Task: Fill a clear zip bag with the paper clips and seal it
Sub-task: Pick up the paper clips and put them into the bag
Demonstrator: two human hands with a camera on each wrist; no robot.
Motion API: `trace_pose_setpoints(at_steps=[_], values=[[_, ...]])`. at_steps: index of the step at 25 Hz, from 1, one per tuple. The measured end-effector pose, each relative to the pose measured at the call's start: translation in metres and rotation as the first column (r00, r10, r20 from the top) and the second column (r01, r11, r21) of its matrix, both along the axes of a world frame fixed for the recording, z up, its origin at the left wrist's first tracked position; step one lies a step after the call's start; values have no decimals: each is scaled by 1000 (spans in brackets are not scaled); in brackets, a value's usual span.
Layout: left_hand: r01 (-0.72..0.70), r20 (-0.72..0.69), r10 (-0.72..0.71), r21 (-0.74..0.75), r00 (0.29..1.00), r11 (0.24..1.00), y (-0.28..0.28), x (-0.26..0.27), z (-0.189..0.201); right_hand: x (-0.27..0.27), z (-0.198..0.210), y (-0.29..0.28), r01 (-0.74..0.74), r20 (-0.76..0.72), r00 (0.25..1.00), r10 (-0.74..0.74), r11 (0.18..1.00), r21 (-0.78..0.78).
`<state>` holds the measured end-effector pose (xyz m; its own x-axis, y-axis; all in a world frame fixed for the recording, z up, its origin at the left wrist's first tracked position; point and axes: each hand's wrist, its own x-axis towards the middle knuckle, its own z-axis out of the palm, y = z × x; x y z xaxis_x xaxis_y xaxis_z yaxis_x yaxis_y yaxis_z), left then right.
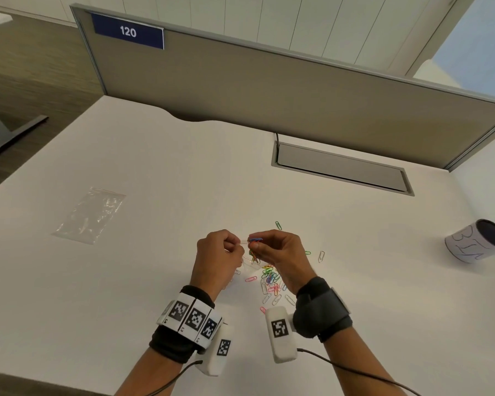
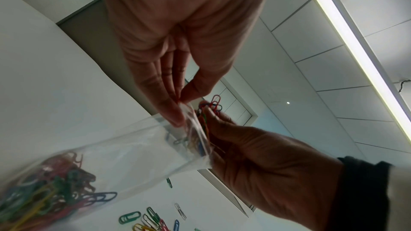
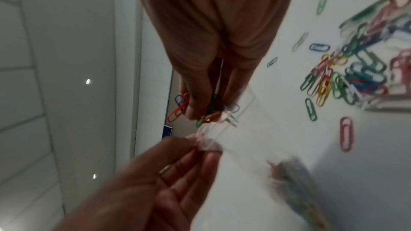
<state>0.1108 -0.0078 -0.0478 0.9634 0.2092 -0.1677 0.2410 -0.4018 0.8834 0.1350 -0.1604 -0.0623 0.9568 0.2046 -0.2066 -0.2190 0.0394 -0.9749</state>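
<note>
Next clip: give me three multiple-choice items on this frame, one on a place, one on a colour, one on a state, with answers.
1. Where does the spare empty zip bag lie?
A. left on the desk
B. inside the cup
C. under the right wrist

2. What colour is the sign reading 120?
A. red
B. blue
C. green

3. What is the right hand doing?
A. resting flat
B. pinching a bunch of paper clips at the mouth of the held bag
C. gripping the cup

Answers: 1 A, it lies far left; 2 B, white digits on blue; 3 B, clips show between its fingertips.
</note>
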Motion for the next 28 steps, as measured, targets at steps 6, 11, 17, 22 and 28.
trace_pose_setpoints(at_steps=[6, 11, 17, 22, 28], values=[[-9, 6, 9, -25, 1000, 1000, 1, -3, 1, -2, -1, 4, -89, 165, 964, 208, 838, -539], [28, 8, -28, -6, 1000, 1000, -1, -3, -2, -1, 2, 14, -128, 119, 931, 345, 615, -778], [22, -6, -22, -7, 1000, 1000, 1, -5, 0, -1, 14, 11, -156, 98, 939, 330, 662, -733], [20, -18, -20, -1, 1000, 1000, 6, -6, 3, -10, 7, -23, 37, 176, 975, 136, 682, -730], [29, 17, -29, 30, 999, 999, 7, -8, 3, -31, -37, -46, -333, -289, 941, 179, 318, -888]])
